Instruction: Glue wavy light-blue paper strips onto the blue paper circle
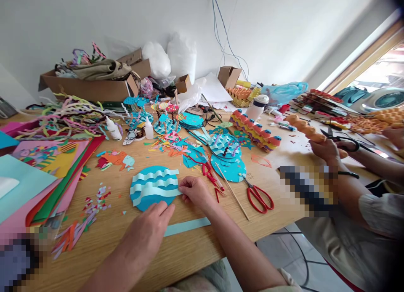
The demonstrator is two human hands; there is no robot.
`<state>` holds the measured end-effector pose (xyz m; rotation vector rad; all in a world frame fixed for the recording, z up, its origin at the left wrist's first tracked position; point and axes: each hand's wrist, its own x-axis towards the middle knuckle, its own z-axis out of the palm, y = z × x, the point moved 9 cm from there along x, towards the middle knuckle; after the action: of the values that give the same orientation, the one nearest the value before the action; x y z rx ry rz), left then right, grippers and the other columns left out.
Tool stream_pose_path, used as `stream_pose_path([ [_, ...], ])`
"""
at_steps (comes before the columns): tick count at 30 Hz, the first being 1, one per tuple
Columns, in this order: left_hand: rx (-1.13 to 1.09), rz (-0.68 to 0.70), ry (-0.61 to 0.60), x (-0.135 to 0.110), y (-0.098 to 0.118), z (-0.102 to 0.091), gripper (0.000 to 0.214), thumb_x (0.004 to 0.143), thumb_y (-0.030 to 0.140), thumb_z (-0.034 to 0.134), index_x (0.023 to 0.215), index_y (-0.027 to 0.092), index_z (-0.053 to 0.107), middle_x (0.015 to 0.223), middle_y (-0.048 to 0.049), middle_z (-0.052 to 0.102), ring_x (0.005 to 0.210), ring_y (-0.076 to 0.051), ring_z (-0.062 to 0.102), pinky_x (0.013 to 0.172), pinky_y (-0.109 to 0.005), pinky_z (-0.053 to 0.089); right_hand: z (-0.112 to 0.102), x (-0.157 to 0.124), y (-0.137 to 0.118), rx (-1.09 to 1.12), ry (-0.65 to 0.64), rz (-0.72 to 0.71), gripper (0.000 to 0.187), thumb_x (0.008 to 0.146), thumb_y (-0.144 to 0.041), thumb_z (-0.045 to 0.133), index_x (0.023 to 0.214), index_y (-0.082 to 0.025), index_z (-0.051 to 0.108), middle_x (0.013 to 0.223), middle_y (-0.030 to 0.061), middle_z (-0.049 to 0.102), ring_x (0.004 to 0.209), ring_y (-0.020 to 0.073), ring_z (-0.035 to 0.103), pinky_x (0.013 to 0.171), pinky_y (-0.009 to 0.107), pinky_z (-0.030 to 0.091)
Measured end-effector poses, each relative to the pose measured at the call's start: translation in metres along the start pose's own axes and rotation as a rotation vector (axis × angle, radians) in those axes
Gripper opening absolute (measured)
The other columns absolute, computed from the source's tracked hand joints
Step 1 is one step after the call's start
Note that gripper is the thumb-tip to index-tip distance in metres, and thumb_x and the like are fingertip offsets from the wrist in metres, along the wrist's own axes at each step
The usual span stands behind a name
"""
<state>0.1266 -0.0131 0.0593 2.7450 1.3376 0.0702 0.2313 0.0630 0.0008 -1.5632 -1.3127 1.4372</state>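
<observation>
A round blue paper disc (154, 203) lies on the table, with several wavy pale-blue paper strips (158, 184) across it. The fingers of my left hand (150, 224) are pressed together on the disc's lower edge. My right hand (196, 192) pinches the right end of the lowest strip, just beyond the disc's right edge. Another pale-blue strip (187, 226), lying flat, passes below the disc between my forearms. Red-handled scissors (259, 198) and a thin wooden stick (232, 191) lie to the right of my right hand.
Glue bottles (113, 129), paper fish (116, 159) and blue paper scraps (194, 157) lie behind the disc. Coloured paper sheets (71, 187) are stacked at left. Finished-looking blue wave discs (224, 144) sit behind the scissors. At right, a co-worker's hand (326, 151) holds orange egg-carton pieces near black scissors (347, 144).
</observation>
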Motion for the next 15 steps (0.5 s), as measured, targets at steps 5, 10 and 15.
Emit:
stream_pose_path([
  [5, 0.015, -0.058, -0.038, 0.007, 0.004, 0.023, 0.05, 0.074, -0.007, 0.035, 0.115, 0.015, 0.053, 0.098, -0.0055, 0.063, 0.089, -0.019, 0.057, 0.079, -0.032, 0.05, 0.003, 0.001, 0.001, 0.027, 0.001, -0.016, 0.014, 0.069, -0.005, 0.053, 0.062, -0.017, 0.053, 0.045, -0.0087, 0.049, 0.038, 0.0062, 0.049, 0.037, 0.015, 0.038],
  [10, 0.085, -0.091, 0.092, 0.006, -0.005, 0.034, 0.053, 0.075, -0.008, 0.032, 0.116, 0.017, 0.054, 0.104, -0.0066, 0.062, 0.092, -0.02, 0.056, 0.081, -0.034, 0.049, 0.005, 0.002, 0.003, 0.039, 0.011, -0.018, 0.014, 0.068, -0.004, 0.053, 0.062, -0.017, 0.052, 0.047, -0.009, 0.049, 0.038, 0.0069, 0.05, 0.038, 0.016, 0.04],
  [15, 0.115, -0.026, 0.051, 0.005, -0.001, 0.035, 0.055, 0.076, -0.006, 0.03, 0.121, 0.017, 0.05, 0.11, -0.0073, 0.061, 0.095, -0.02, 0.055, 0.082, -0.033, 0.049, 0.003, 0.002, 0.002, 0.026, 0.03, -0.014, 0.016, 0.067, -0.004, 0.054, 0.062, -0.018, 0.049, 0.048, -0.0096, 0.048, 0.038, 0.0071, 0.05, 0.036, 0.016, 0.039],
])
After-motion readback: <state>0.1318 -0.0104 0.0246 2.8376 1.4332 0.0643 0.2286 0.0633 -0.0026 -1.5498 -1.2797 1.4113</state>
